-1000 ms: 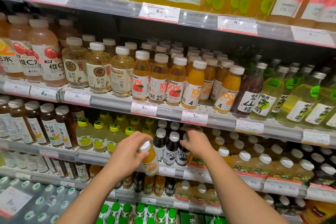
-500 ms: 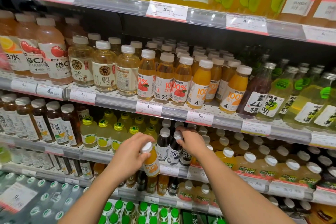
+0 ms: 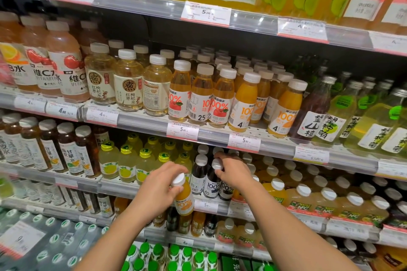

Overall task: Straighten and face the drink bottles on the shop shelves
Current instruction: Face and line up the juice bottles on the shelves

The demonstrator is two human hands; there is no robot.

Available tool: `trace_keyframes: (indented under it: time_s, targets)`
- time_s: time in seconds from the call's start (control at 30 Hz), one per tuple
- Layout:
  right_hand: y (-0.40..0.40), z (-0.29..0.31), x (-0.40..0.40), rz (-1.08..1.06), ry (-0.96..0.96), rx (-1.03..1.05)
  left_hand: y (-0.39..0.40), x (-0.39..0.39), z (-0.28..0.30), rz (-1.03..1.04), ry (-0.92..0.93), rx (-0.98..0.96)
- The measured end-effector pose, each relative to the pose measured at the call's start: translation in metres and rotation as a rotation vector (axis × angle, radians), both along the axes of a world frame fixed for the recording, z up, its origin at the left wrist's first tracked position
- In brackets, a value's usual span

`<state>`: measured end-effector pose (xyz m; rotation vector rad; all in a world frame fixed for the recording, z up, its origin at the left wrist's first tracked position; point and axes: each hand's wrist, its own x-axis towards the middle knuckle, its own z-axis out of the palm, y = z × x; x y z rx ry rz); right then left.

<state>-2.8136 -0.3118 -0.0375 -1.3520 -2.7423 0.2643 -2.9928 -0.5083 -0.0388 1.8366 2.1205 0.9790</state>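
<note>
Your left hand (image 3: 157, 191) is wrapped round a small orange juice bottle (image 3: 183, 199), fingers curled about its neck and shoulder, and you're holding it out in front of the shelf edge, clear of the rows. Your right hand (image 3: 232, 174) pinches the white cap (image 3: 217, 164) of a dark juice bottle (image 3: 211, 182) standing at the front of the third shelf (image 3: 123, 185), fingers closed tight on it.

Only the head view to go on, and it reads as mid-facing: you look to be turning or shifting that dark bottle to make its label square up beside its neighbour (image 3: 199, 175). The orange one in your left looks out of place here; its match seems to be the white-capped orange row (image 3: 242, 99) one shelf up, so the next move likely calls for a lift and a label-forward set-down in a gap there.

Contents: the held bottle is full of opaque orange juice, and the pinched one is near-black, as far as you can see. The yellow-capped lemon drinks (image 3: 126, 162) to the left hold pale, cloudy liquid.
</note>
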Motion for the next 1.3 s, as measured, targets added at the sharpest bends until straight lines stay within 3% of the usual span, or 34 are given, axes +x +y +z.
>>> trace_keyframes:
  time_s: [0.2,0.37,0.87,1.03,1.2,1.3]
  targets:
    - [0.003,0.009,-0.023,0.045,0.025,-0.101,-0.005,-0.002,0.000,-0.003,0.008,0.006]
    - [0.004,0.006,-0.048,0.152,-0.005,-0.060,-0.012,-0.006,-0.001,0.002,0.006,0.009]
    - [-0.005,0.006,-0.055,0.035,-0.033,0.023,-0.011,-0.008,0.008,0.031,0.020,-0.009]
    - [-0.027,0.013,-0.025,0.063,0.138,0.114,-0.002,-0.005,0.018,0.039,0.025,-0.006]
    - [-0.068,0.018,0.021,0.173,0.410,-0.331,0.011,0.005,0.035,0.028,0.050,0.041]
    - [-0.090,0.024,0.039,0.174,0.453,-0.426,0.020,0.017,0.047,-0.020,0.007,0.090]
